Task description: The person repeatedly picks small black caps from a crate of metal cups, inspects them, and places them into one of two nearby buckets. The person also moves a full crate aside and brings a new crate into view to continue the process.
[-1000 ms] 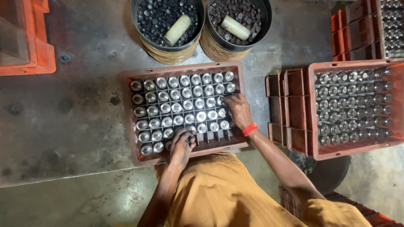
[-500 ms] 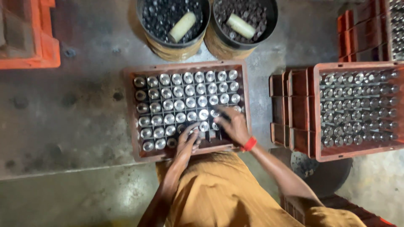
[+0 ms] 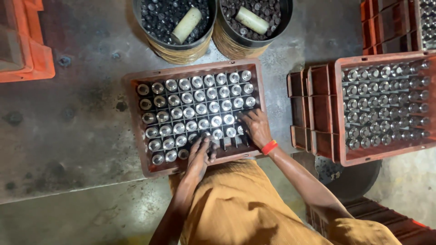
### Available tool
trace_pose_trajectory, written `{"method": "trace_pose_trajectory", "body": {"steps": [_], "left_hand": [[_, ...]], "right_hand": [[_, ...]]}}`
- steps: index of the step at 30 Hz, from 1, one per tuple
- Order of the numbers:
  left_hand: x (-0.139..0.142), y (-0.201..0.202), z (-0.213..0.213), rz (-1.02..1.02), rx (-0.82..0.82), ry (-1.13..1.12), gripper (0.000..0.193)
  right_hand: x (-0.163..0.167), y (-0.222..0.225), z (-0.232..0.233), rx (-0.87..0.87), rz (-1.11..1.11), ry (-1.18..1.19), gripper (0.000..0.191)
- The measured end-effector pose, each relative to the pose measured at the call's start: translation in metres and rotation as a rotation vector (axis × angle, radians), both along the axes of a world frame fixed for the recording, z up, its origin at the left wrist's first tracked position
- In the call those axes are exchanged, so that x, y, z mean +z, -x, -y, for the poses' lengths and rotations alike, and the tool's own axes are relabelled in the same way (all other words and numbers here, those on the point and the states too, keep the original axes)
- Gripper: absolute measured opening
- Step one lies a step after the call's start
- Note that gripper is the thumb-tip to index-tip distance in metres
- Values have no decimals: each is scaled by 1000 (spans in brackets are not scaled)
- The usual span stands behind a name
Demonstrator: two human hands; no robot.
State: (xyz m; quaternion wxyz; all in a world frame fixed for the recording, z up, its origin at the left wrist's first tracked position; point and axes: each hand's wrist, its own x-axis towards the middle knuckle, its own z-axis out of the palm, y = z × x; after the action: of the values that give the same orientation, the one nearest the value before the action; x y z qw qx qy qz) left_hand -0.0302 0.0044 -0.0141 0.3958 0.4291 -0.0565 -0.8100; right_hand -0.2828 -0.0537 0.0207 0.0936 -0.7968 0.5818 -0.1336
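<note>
A reddish-brown crate [image 3: 136, 118] with a grid of cells sits on the grey floor in front of me, most cells holding shiny round metal parts [image 3: 195, 106]. My left hand [image 3: 200, 154] rests on the crate's near row, fingers curled over a part there. My right hand [image 3: 257, 128], with an orange band on the wrist, lies on the near right cells, fingers spread over the parts. Whether either hand grips a part is hidden by the fingers.
Two round black tubs [image 3: 175, 22] [image 3: 254, 20] full of dark small parts, each with a pale cylinder on top, stand behind the crate. A filled crate [image 3: 386, 104] and stacked crates [image 3: 313, 109] sit at right; an orange crate [image 3: 27, 45] at far left.
My right hand has slid from the crate's right middle down toward the near right cells. My left hand stays on the near row, shifted slightly right.
</note>
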Motion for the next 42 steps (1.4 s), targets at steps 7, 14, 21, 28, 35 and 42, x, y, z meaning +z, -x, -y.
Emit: {"method": "trace_pose_trajectory", "body": {"steps": [7, 14, 21, 28, 35, 42], "left_hand": [[20, -3, 9, 35, -71, 89, 35], [39, 8, 6, 153, -241, 161, 39], [36, 9, 7, 191, -162, -59, 30], [26, -1, 10, 265, -116, -50, 26], [32, 1, 29, 295, -71, 14, 26], [66, -24, 123, 993, -44, 664, 27]], "right_hand": [[18, -11, 18, 37, -71, -45, 30], [32, -41, -38, 16, 683, -475, 37], [16, -8, -51, -235, 326, -104, 30], [-4, 8, -47, 30, -18, -101, 47], [1, 1, -42, 17, 8, -152, 36], [34, 12, -33, -386, 354, -4, 29]]}}
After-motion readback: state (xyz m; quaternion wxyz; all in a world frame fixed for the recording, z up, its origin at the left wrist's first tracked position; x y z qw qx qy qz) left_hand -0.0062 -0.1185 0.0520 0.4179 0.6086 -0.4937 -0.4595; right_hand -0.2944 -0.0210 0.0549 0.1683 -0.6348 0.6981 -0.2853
